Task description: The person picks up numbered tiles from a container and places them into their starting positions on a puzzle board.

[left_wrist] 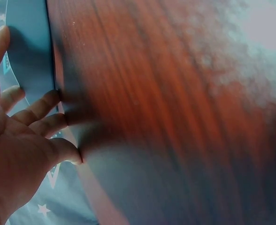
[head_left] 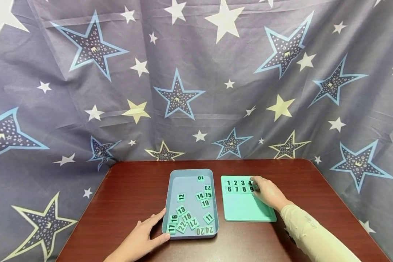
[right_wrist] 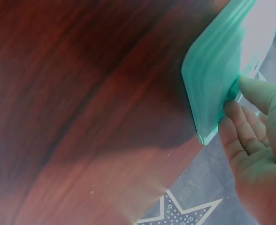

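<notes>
My right hand [head_left: 269,193] is over the upper right corner of a mint-green board [head_left: 243,207], its fingertips at the ends of two tile rows. In the right wrist view, thumb and fingers pinch a small green tile [right_wrist: 234,89] close over the board; its number is hidden. Tiles 1 to 4 and 6 to 9 lie in the rows, the 9 [head_left: 251,189] partly covered by the fingers. My left hand [head_left: 141,234] rests against the left side of a blue-grey tray [head_left: 183,183], fingers extended along the rim. Number tiles lie loose in the tray, some turned around or overlapping.
Tray and board stand side by side, with a narrow gap, on a reddish-brown wooden table [head_left: 134,189]. A grey star-patterned curtain [head_left: 196,109] hangs behind the table's far edge. Tile 10 [head_left: 201,178] lies apart near the tray's far wall.
</notes>
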Demonstrator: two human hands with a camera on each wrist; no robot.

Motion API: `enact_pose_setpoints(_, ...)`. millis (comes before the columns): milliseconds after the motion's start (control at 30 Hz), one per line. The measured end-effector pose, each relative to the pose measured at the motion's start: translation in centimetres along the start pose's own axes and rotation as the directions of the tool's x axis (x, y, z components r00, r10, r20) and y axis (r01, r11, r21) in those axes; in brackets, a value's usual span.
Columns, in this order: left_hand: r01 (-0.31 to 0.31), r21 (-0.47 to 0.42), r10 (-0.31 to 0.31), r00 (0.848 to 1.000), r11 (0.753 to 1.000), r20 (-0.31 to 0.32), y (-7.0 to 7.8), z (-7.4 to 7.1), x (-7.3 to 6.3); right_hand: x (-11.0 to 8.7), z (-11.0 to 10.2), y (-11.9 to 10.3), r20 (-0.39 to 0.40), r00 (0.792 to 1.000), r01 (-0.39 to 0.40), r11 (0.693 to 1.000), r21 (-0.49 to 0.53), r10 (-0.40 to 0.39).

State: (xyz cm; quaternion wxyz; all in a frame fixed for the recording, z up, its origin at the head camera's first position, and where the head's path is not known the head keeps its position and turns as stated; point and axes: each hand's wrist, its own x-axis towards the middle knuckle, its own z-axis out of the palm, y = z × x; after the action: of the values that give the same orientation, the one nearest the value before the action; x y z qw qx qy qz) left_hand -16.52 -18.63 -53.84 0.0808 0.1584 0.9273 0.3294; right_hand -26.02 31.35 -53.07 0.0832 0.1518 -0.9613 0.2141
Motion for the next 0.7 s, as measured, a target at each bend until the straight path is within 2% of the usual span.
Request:
enact_pose_setpoints(167, -0.002, -0.004, 0.002, 1.0, 1.0, 0.002, 0.0, -0.1, 0.0, 0.0, -0.7, 0.0, -0.031, 1.0, -0.003, 1.0, 0.026, 0.004)
enact_pose_setpoints(367, 0.002, 0.002, -0.002, 1.0, 1.0, 0.008, 0.1, 0.0, 0.1, 0.0, -1.7, 0.4, -0.103, 0.994, -0.041, 0.998, 0.054, 0.047)
enact_pose_setpoints(500, 0.004, 0.003, -0.004, 1.0, 1.0, 0.014, 0.1, 0.1, 0.2, 0.1, -1.9, 0.3, -0.12, 0.991, -0.052, 0.997, 0.065, 0.06)
enact_pose_setpoints(600, 0.012, 0.001, -0.012, 1.0, 1.0, 0.022, 0.2, 0.0, 0.1, 0.7, -1.9, -0.8, -0.116, 0.991, -0.052, 0.995, 0.08, 0.061)
enact_pose_setpoints(700, 0.018, -0.003, -0.018, 1.0, 1.0, 0.022, 0.2, -0.2, 0.1, 2.1, -1.8, -3.1, -0.117, 0.991, -0.044, 0.992, 0.114, 0.057)
